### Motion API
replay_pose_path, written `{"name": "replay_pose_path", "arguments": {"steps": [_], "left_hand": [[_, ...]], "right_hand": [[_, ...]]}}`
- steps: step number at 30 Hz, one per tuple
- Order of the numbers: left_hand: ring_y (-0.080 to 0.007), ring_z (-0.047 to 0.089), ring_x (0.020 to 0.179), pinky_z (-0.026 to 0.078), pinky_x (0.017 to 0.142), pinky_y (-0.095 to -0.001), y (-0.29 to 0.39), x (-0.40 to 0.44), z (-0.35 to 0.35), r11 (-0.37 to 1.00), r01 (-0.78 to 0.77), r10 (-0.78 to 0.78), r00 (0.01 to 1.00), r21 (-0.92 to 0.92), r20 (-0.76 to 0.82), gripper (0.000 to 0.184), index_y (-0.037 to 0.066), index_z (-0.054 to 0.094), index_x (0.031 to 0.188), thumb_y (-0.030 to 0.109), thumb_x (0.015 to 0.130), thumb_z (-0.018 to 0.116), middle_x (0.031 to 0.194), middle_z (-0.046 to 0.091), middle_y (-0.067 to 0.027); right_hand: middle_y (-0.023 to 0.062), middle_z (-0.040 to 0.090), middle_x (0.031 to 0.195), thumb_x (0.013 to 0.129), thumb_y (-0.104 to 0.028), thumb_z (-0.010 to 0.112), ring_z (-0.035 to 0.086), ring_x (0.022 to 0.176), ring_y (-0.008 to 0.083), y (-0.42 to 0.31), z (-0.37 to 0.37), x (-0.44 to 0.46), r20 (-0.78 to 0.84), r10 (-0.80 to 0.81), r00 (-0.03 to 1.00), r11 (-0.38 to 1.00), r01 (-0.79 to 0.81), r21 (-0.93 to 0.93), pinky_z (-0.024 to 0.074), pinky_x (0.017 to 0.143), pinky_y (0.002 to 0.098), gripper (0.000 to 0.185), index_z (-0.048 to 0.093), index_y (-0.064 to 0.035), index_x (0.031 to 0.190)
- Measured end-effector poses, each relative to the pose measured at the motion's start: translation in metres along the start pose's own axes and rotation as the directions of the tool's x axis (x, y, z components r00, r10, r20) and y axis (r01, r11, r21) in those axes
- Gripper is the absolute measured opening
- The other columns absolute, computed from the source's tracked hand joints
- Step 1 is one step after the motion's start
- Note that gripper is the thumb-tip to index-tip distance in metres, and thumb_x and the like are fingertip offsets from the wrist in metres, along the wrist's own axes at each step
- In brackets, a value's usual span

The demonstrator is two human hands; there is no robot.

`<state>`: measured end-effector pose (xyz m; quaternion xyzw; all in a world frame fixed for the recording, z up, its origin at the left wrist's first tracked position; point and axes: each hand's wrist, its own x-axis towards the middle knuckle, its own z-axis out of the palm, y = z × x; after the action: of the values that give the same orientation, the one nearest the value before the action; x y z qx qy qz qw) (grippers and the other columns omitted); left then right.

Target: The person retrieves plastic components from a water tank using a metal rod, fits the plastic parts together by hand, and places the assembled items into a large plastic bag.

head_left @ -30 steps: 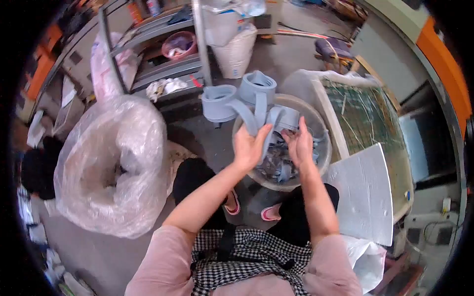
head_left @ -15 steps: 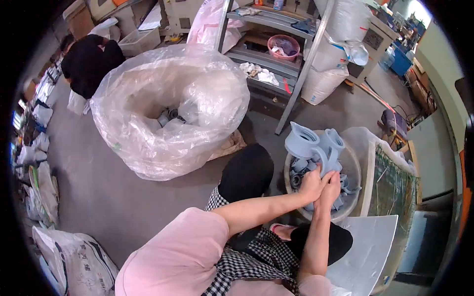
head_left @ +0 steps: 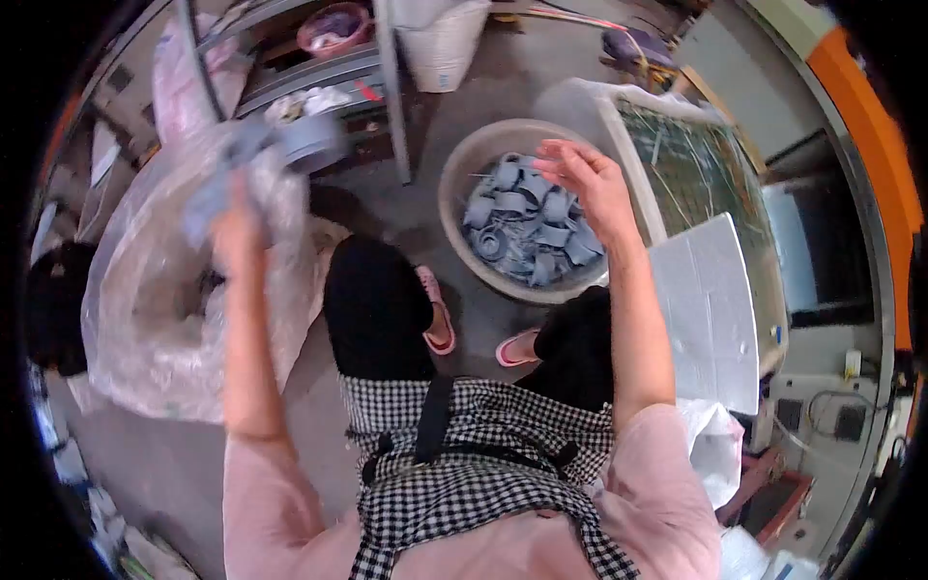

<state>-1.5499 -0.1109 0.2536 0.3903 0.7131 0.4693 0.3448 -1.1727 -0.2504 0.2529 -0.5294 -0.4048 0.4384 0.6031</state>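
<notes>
My left hand (head_left: 240, 232), smeared by motion, is over the large clear plastic bag (head_left: 155, 367) at left. It grips grey-blue plastic moulded parts (head_left: 307, 143) with ring-like ends, also blurred. Inside the bag a few dark grey pieces show dimly. On the right, my right hand (head_left: 588, 184) is raised above the far right rim of a round basin (head_left: 459, 232). Its fingers are stretched out, and nothing shows in them. Many small grey plastic pieces (head_left: 541, 217), some curved or ring-shaped, lie heaped in the basin.
A metal shelf rack (head_left: 391, 106) stands beyond the bag, carrying a pink basket (head_left: 333, 29). Right of the basin are a crate-like bin (head_left: 696, 155) and a white panel (head_left: 710, 309). A white sack (head_left: 440, 43) stands behind. Another person in black (head_left: 60, 304) is at far left.
Both hands were together on the grey parts above the basin. The left hand has carried the parts left to the bag; the right hand has let go. The camera view has turned right.
</notes>
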Motion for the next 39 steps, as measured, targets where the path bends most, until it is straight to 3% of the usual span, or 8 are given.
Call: {"name": "replay_pose_path", "arguments": {"steps": [4,5,9,14,20,26,34,39], "left_hand": [[-0.0247,0.059,0.083,0.045,0.077,-0.0377,-0.076,0.149,-0.121,0.933,-0.217,0.268,0.951,0.288,-0.154,0.062,-0.004,0.056,0.112,0.051,0.082,0.056,0.096,0.062,-0.0122],[-0.0243,0.058,0.089,0.045,0.08,-0.0372,-0.063,0.154,-0.124,0.993,0.095,-0.104,0.982,-0.067,-0.159,0.058,-0.001,0.054,0.116,0.047,0.083,0.057,0.101,0.062,-0.0114],[-0.0257,0.055,0.101,0.04,0.095,-0.0353,-0.176,0.312,-0.254,0.771,0.222,-0.09,0.966,-0.597,0.244,0.051,0.003,0.044,0.125,0.031,0.085,0.06,0.114,0.056,-0.0115],[-0.0248,0.051,0.109,0.037,0.098,-0.0374,-0.139,0.319,-0.233,0.793,0.443,-0.327,0.889,-0.419,0.322,0.056,0.002,0.037,0.131,0.034,0.088,0.054,0.12,0.052,-0.0127],[-0.0213,0.055,0.103,0.038,0.095,-0.0301,-0.095,0.194,0.022,0.954,-0.259,0.219,0.947,0.15,0.236,0.049,-0.002,0.045,0.125,0.029,0.089,0.054,0.114,0.057,-0.0109],[-0.0321,0.051,0.107,0.04,0.09,-0.0356,-0.037,0.018,0.232,0.325,-0.938,0.61,0.303,0.118,0.733,0.03,0.003,0.06,0.103,0.02,0.079,0.065,0.111,0.055,-0.0184],[-0.0328,0.046,0.113,0.041,0.093,-0.0378,-0.059,-0.088,0.302,0.562,-0.814,0.438,0.141,-0.148,0.888,0.074,0.012,0.037,0.13,0.01,0.066,0.075,0.13,0.037,-0.0176],[-0.0228,0.056,0.09,0.045,0.073,-0.0302,-0.051,-0.08,0.324,0.628,-0.692,0.502,0.01,-0.357,0.865,0.049,0.006,0.053,0.116,0.012,0.071,0.071,0.109,0.056,-0.0152]], "right_hand": [[0.0087,0.063,0.082,0.087,-0.025,0.055,0.06,0.071,0.0147,0.091,-0.087,0.038,-0.296,0.243,0.924,0.905,-0.326,-0.273,0.0476,0.064,0.0261,0.032,0.06,0.0015,0.104],[0.0082,0.062,0.077,0.086,-0.026,0.057,0.057,0.064,0.0148,0.118,-0.103,0.048,-0.333,0.353,0.874,0.849,-0.449,-0.279,0.0461,0.057,0.0267,0.032,0.06,0.0011,0.102],[0.0164,0.065,0.08,0.078,-0.035,0.064,0.064,0.069,0.0261,0.267,-0.14,0.07,-0.44,0.596,0.672,0.384,-0.72,-0.579,0.0506,0.062,0.0368,0.039,0.064,0.0027,0.088],[0.0208,0.054,0.118,0.075,-0.054,0.056,0.051,0.111,0.0341,0.488,-0.173,0.028,-0.296,0.671,0.68,-0.109,-0.304,-0.946,0.0406,0.093,0.0368,0.074,0.048,0.0053,0.119],[0.0298,0.047,0.121,0.065,-0.049,0.068,0.049,0.113,0.0368,0.366,-0.127,0.022,-0.575,0.602,0.554,0.192,-0.799,-0.569,0.0427,0.091,0.0387,0.091,0.037,0.0148,0.121],[0.0096,0.059,0.102,0.071,-0.031,0.061,0.056,0.09,0.0205,0.239,-0.172,0.076,-0.108,0.749,0.654,0.508,-0.672,-0.539,0.045,0.078,0.0305,0.048,0.058,0.0001,0.109],[0.0146,0.052,0.117,0.069,-0.022,0.053,0.053,0.105,0.022,0.12,-0.161,0.066,0.323,0.373,0.87,0.868,-0.45,0.211,0.0405,0.094,0.0321,0.06,0.045,0.005,0.121],[0.0131,0.053,0.116,0.073,-0.024,0.053,0.053,0.103,0.0207,0.107,-0.133,0.067,0.419,0.273,0.866,0.831,-0.431,0.35,0.041,0.091,0.0305,0.058,0.046,0.0036,0.123]]}}
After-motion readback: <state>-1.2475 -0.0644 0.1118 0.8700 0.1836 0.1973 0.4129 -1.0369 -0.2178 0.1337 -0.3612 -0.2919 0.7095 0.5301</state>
